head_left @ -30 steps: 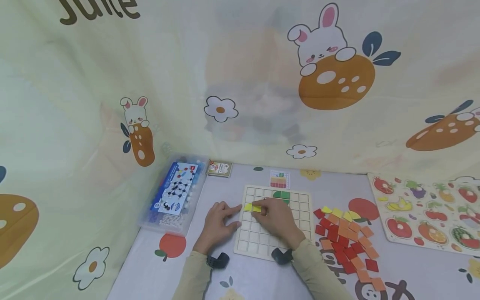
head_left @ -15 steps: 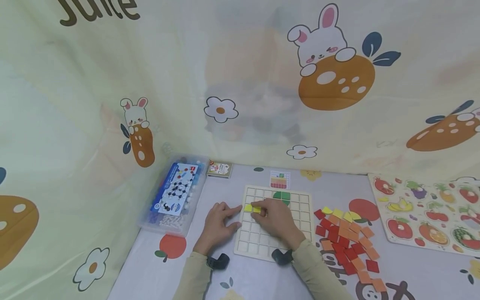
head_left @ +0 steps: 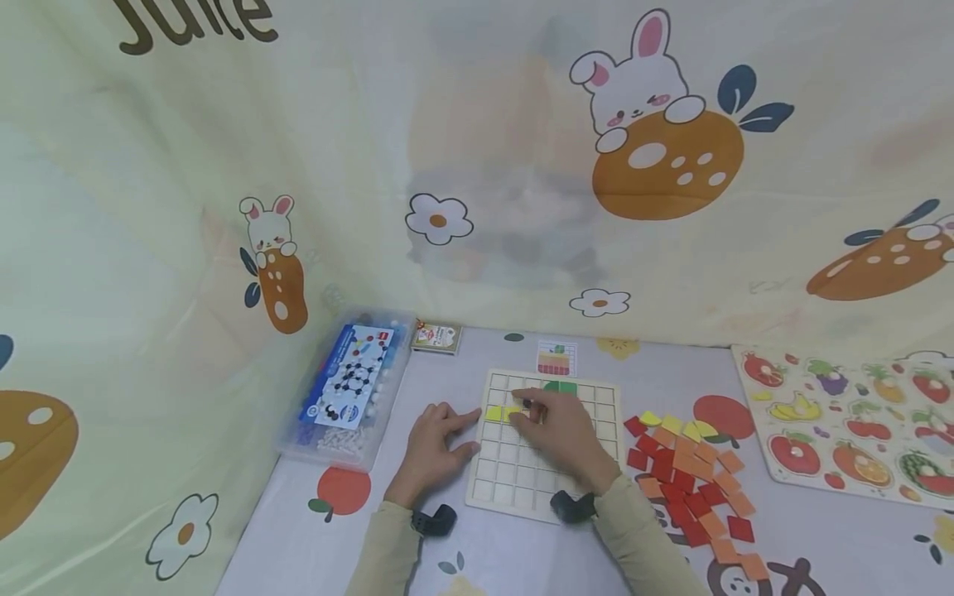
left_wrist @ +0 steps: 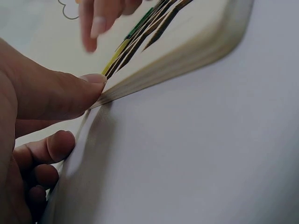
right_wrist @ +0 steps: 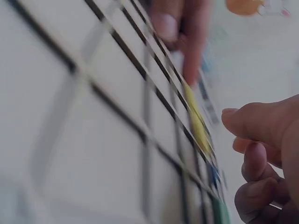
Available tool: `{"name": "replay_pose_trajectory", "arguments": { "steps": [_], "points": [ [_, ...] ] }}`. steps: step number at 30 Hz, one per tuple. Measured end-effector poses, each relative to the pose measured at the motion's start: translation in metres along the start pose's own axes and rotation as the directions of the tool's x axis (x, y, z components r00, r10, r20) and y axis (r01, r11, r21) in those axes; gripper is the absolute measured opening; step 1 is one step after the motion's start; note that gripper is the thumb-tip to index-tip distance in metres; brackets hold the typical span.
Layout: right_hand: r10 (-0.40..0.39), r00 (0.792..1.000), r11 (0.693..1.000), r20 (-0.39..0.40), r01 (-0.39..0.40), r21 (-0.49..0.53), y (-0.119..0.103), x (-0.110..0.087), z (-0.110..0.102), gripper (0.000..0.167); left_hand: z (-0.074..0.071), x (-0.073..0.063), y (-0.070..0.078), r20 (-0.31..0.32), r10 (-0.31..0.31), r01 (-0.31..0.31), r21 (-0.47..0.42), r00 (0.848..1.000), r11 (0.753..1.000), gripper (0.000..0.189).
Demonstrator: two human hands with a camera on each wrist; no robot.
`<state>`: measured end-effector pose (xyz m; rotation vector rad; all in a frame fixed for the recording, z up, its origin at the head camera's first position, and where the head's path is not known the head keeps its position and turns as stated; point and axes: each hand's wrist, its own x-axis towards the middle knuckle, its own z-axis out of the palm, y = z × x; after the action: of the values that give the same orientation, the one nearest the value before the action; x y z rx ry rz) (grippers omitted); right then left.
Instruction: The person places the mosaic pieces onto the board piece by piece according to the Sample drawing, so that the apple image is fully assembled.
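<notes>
A pale board with a square grid point(head_left: 492, 472) lies in front of me. Two yellow square tiles point(head_left: 494, 413) sit side by side in its cells at the left edge, also seen as a yellow strip point(right_wrist: 197, 122) in the right wrist view. My left hand point(head_left: 431, 447) touches the board's left edge with index finger and thumb, the thumb point(left_wrist: 93, 84) right at the rim. Just over the board, right of the yellow tiles, my right hand point(head_left: 565, 430) holds nothing, thumb and index finger apart. It partly hides the green tiles point(head_left: 568, 387) near the board's top.
Loose red, orange and yellow tiles point(head_left: 681, 480) are spread right of the board. A small pattern card point(head_left: 556, 358) lies behind it. At left are a clear plastic case point(head_left: 350, 381) and a small box point(head_left: 436, 337); a fruit puzzle board point(head_left: 842, 422) lies far right.
My right hand has let go of the second yellow tile and drawn back slightly to the right, its fingers parting. The tile stays in its cell; my left hand has not moved.
</notes>
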<state>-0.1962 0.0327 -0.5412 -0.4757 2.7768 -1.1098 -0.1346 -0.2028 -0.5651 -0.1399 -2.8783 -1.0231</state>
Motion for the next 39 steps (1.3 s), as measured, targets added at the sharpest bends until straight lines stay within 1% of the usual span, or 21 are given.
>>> {"name": "replay_pose_trajectory", "arguments": {
  "steps": [3, 6, 8, 10, 12, 13, 15, 17, 20, 22, 23, 26, 28, 31, 35, 39],
  "points": [
    [0.038, 0.999, 0.999, -0.029, -0.038, 0.008, 0.013, -0.002, -0.023, 0.036, 0.001, 0.000, 0.001, -0.002, -0.005, 0.005, -0.005, 1.000, 1.000, 0.051],
    [0.084, 0.993, 0.996, -0.078, -0.085, -0.019, 0.030, -0.005, -0.051, 0.035, 0.001, 0.000, 0.002, -0.004, -0.016, 0.016, -0.005, 1.000, 1.000, 0.051],
    [0.121, 0.987, 0.991, -0.106, -0.126, -0.041, 0.043, -0.008, -0.069, 0.039, 0.001, 0.000, 0.002, -0.005, -0.027, 0.027, -0.004, 1.000, 1.000, 0.051],
    [0.174, 0.978, 0.981, -0.118, -0.182, -0.064, 0.057, -0.014, -0.085, 0.045, 0.001, -0.001, 0.002, -0.007, -0.031, 0.031, -0.001, 1.000, 1.000, 0.051],
    [0.259, 0.962, 0.962, -0.088, -0.265, -0.064, 0.070, -0.022, -0.102, 0.054, 0.001, -0.001, 0.002, -0.007, -0.031, 0.031, -0.002, 0.999, 1.000, 0.051],
    [0.289, 0.954, 0.953, -0.080, -0.295, -0.072, 0.078, -0.027, -0.108, 0.059, 0.002, 0.000, 0.002, -0.007, -0.030, 0.030, -0.001, 1.000, 1.000, 0.051],
    [0.332, 0.941, 0.937, -0.068, -0.337, -0.095, 0.091, -0.037, -0.121, 0.065, 0.002, -0.001, 0.002, -0.008, -0.028, 0.028, -0.001, 1.000, 1.000, 0.051],
    [0.355, 0.933, 0.927, -0.058, -0.359, -0.107, 0.101, -0.047, -0.130, 0.071, 0.002, -0.001, 0.002, -0.009, -0.029, 0.029, -0.003, 1.000, 1.000, 0.051],
    [0.352, 0.933, 0.925, -0.071, -0.359, -0.129, 0.110, -0.056, -0.136, 0.074, 0.002, -0.001, 0.002, -0.008, -0.038, 0.037, -0.005, 0.999, 0.999, 0.052],
    [0.325, 0.943, 0.935, -0.070, -0.332, -0.128, 0.112, -0.058, -0.135, 0.073, 0.002, -0.001, 0.002, -0.010, -0.040, 0.039, -0.004, 0.999, 0.999, 0.051],
    [0.309, 0.948, 0.940, -0.070, -0.316, -0.130, 0.112, -0.058, -0.133, 0.071, 0.003, -0.001, 0.002, -0.011, -0.037, 0.037, -0.005, 0.999, 0.999, 0.051],
    [0.228, 0.970, 0.959, -0.085, -0.239, -0.152, 0.114, -0.056, -0.125, 0.061, 0.003, -0.001, 0.001, -0.015, -0.027, 0.027, -0.006, 1.000, 1.000, 0.052],
    [0.197, 0.976, 0.963, -0.096, -0.212, -0.169, 0.114, -0.054, -0.120, 0.054, 0.003, -0.001, 0.000, -0.016, -0.018, 0.018, -0.006, 1.000, 1.000, 0.052],
    [0.209, 0.973, 0.960, -0.103, -0.224, -0.171, 0.112, -0.053, -0.115, 0.048, 0.003, -0.001, -0.001, -0.019, -0.011, 0.011, -0.006, 1.000, 1.000, 0.052],
    [0.239, 0.966, 0.957, -0.103, -0.252, -0.144, 0.110, -0.051, -0.112, 0.047, 0.002, -0.001, -0.001, -0.022, -0.011, 0.011, -0.001, 1.000, 1.000, 0.051],
    [0.273, 0.958, 0.954, -0.085, -0.281, -0.102, 0.113, -0.049, -0.113, 0.048, 0.002, 0.000, 0.000, -0.011, -0.016, 0.016, -0.002, 1.000, 1.000, 0.051]
  ]
}}
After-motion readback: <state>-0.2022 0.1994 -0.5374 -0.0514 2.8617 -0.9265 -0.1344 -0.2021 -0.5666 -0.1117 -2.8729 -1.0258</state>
